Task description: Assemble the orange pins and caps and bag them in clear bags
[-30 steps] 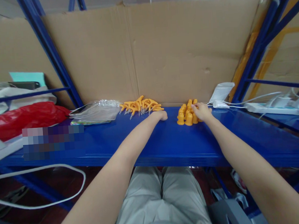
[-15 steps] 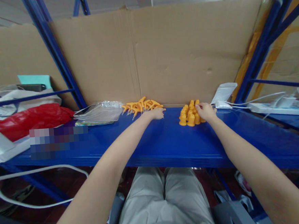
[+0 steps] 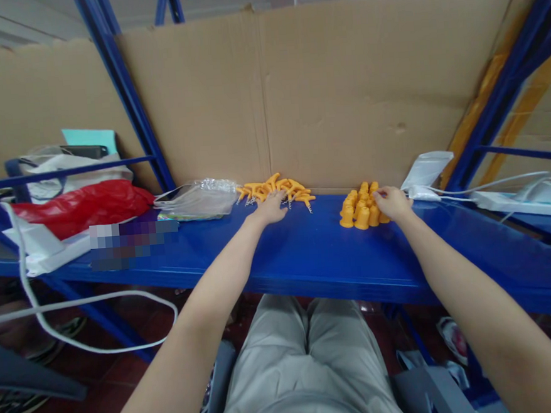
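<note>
Several orange corkscrews (image 3: 306, 198) with branching plastic handles and coiled metal screws lie in a pile at the back of the blue shelf. My left hand (image 3: 272, 210) rests palm down on the front of this pile, its fingers stretched out over the handles. Several orange bell-shaped plastic pieces (image 3: 362, 218) stand upright, close together, farther right. My right hand (image 3: 393, 202) is at the right side of this group, with thumb and fingertips closed around the top of one piece. The fingers partly hide that piece.
Clear plastic bags (image 3: 199, 199) lie left of the pile, then a red plastic bag (image 3: 87, 207). White power strips (image 3: 523, 202) and cables lie at both ends. A cardboard sheet (image 3: 343, 88) backs the blue shelf (image 3: 307, 254), between blue metal uprights (image 3: 131, 97).
My left hand has moved left and back from the pile's right edge onto its front, and its fingers have spread. A corkscrew now shows at the right edge. My right hand stays by the bell-shaped pieces.
</note>
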Demonstrator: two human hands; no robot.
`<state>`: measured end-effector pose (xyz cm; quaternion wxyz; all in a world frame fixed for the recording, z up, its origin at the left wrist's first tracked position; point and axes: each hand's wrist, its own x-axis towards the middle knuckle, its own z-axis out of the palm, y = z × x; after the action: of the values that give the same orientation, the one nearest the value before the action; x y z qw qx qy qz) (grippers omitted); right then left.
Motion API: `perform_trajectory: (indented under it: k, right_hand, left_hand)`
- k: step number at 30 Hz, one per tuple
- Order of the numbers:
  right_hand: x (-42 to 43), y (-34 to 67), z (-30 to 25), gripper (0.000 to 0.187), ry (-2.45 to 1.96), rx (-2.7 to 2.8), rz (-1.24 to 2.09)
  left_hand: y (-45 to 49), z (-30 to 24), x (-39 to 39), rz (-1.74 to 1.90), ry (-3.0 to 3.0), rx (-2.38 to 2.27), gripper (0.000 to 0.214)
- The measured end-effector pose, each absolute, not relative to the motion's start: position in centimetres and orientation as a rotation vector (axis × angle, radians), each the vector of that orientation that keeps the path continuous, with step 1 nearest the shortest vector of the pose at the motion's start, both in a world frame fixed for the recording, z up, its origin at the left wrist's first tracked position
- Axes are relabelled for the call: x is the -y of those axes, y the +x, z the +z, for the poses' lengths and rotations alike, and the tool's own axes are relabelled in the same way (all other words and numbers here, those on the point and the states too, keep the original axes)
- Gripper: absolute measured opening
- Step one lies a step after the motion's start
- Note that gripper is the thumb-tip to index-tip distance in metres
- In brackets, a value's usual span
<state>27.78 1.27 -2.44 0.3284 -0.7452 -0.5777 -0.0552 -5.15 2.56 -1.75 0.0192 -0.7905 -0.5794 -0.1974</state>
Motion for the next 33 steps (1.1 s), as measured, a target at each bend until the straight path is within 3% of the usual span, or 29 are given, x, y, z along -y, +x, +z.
perform_trajectory:
  k: [6,16,23,33]
  right_hand:
    - [-1.2,27.8,-2.5,0.026,-1.879,1.409,-0.191]
    - [-1.1,27.1,-2.7,0.027,-1.896,1.347,-0.178]
    - [-0.9,26.8,-2.7,0.028,-1.906,1.343,-0.174]
    - [-1.2,27.2,-2.9,0.028,-1.896,1.31,-0.133]
  left_hand:
    - [-6.4,0.8,-1.0,-0.874,-1.975,2.186,0.05]
    - [-16.5,1.2,0.1,-0.805,-1.374,2.482,0.069]
    - [-19.6,0.7,0.9,-0.652,-1.28,2.803,0.071]
    - [-20.0,-0.1,0.5,-0.891,-1.288,2.817,0.075]
